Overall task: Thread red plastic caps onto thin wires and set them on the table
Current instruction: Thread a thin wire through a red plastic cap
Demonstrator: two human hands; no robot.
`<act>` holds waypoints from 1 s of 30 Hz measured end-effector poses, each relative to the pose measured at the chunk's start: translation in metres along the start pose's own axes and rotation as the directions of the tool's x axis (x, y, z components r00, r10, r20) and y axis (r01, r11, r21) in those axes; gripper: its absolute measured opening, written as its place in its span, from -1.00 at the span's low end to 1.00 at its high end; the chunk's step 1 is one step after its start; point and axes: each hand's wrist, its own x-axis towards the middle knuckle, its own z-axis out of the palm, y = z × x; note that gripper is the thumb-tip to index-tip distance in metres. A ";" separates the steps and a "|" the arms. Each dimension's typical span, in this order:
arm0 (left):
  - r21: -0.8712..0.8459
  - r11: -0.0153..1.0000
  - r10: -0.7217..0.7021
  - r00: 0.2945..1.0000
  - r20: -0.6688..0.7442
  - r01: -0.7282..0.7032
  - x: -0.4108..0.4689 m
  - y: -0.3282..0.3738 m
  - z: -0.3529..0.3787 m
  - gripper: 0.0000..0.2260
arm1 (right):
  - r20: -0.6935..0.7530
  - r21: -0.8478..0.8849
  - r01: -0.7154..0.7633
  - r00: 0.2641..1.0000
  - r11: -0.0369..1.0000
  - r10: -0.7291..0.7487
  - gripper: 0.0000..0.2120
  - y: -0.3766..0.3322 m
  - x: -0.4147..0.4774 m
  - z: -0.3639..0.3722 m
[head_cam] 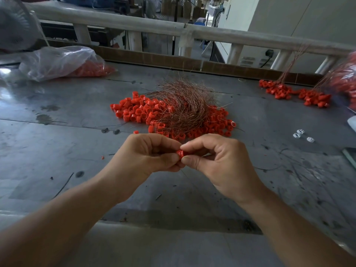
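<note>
A: Fingers?
B: Left hand [152, 155] and right hand [221, 162] both curled, thumb and forefinger tips pinching 1 red cap [180, 152] between them, above the table [57, 151]. Can't confirm a wire in it.
A: Surface, room?
B: Grey metal. Copper wire tangle [185, 106] lies on the loose cap pile [134, 110], centre. Clear bag of caps [61, 60] far left. Threaded caps [289, 92] far right. Pale railing [134, 22] behind.

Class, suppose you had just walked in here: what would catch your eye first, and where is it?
First, the tangle of thin copper wires lying on a heap of red caps in the middle of the table. Nearer the camera, the left hand and right hand pinch a single red cap between them.
</note>
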 end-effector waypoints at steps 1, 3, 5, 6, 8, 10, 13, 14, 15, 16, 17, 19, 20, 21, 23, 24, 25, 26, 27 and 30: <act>0.012 1.000 0.003 1.000 -0.008 -0.003 0.000 0.000 0.000 -0.78 | 0.000 -0.002 -0.001 1.000 1.000 0.001 -0.77 0.000 0.000 0.000; 0.036 0.999 0.020 0.999 -0.030 -0.019 -0.001 0.000 0.001 -0.78 | -0.003 0.001 -0.006 1.000 1.000 0.006 -0.77 0.000 0.000 0.000; 0.067 0.997 0.042 0.998 -0.052 -0.038 -0.001 0.000 0.002 -0.79 | -0.007 0.001 -0.007 1.000 1.000 0.007 -0.77 0.002 0.000 0.000; 0.083 0.995 0.053 0.997 -0.058 -0.048 -0.001 -0.001 0.003 -0.79 | -0.010 0.003 -0.006 1.000 1.000 0.006 -0.77 0.002 -0.001 0.000; 0.086 0.995 0.058 0.996 -0.061 -0.053 -0.002 -0.001 0.002 -0.79 | -0.024 -0.015 0.027 0.999 1.000 -0.028 -0.80 0.002 -0.001 0.001; -0.004 1.000 0.013 0.999 -0.047 -0.013 -0.002 -0.001 0.001 -0.79 | -0.042 -0.085 0.123 0.991 0.989 -0.127 -0.85 0.002 -0.002 0.003; -0.100 0.994 -0.042 0.999 -0.001 0.042 -0.002 0.000 0.001 -0.79 | -0.063 -0.094 0.148 0.986 0.985 -0.154 -0.84 0.003 -0.002 0.002; -0.107 0.993 -0.046 0.999 0.007 0.046 -0.002 0.000 0.002 -0.79 | -0.063 -0.079 0.137 0.988 0.987 -0.142 -0.84 0.003 -0.002 0.001; -0.114 0.992 -0.048 0.999 0.013 0.050 -0.003 0.001 0.002 -0.79 | -0.060 -0.066 0.129 0.989 0.989 -0.133 -0.84 0.003 -0.002 0.000; -0.122 0.991 -0.050 0.999 0.018 0.052 -0.003 0.001 0.002 -0.79 | -0.056 -0.054 0.124 0.990 0.991 -0.127 -0.83 0.002 -0.003 0.000; -0.127 0.990 -0.052 0.998 0.022 0.054 -0.003 0.002 0.002 -0.79 | -0.052 -0.037 0.120 0.991 0.992 -0.122 -0.81 0.002 -0.002 -0.001; -0.127 0.990 -0.057 0.998 0.029 0.060 -0.003 0.002 0.002 -0.79 | -0.040 -0.014 0.117 0.992 0.993 -0.118 -0.79 0.002 -0.002 -0.003; -0.127 0.990 -0.061 0.998 0.031 0.065 -0.003 0.003 0.002 -0.79 | -0.035 -0.015 0.124 0.992 0.992 -0.124 -0.79 0.002 -0.002 -0.003; -0.128 0.989 -0.067 0.997 0.032 0.070 -0.003 0.002 0.002 -0.80 | -0.036 -0.025 0.134 0.990 0.991 -0.135 -0.80 0.002 -0.002 -0.003; -0.135 0.988 -0.074 0.997 0.028 0.077 -0.003 0.002 0.003 -0.81 | -0.047 -0.050 0.153 0.987 0.987 -0.155 -0.82 0.002 -0.002 -0.002; -0.139 0.987 -0.074 0.997 0.024 0.077 -0.003 0.002 0.003 -0.81 | -0.057 -0.056 0.156 0.986 0.986 -0.159 -0.83 0.002 -0.003 -0.001; -0.143 0.987 -0.072 0.997 0.020 0.074 -0.004 0.003 0.003 -0.82 | -0.072 -0.054 0.156 0.985 0.986 -0.160 -0.83 0.002 -0.003 0.000; -0.147 0.987 -0.069 0.997 0.017 0.071 -0.004 0.003 0.004 -0.83 | -0.091 -0.043 0.153 0.983 0.987 -0.157 -0.83 0.003 -0.004 0.001; -0.152 0.986 -0.067 0.998 0.013 0.068 -0.004 0.003 0.004 -0.83 | -0.107 -0.030 0.149 0.983 0.988 -0.152 -0.83 0.003 -0.004 0.002; -0.136 0.988 -0.068 0.998 0.006 0.069 -0.004 0.003 0.003 -0.83 | -0.091 -0.023 0.139 0.986 0.990 -0.141 -0.83 0.004 -0.005 0.002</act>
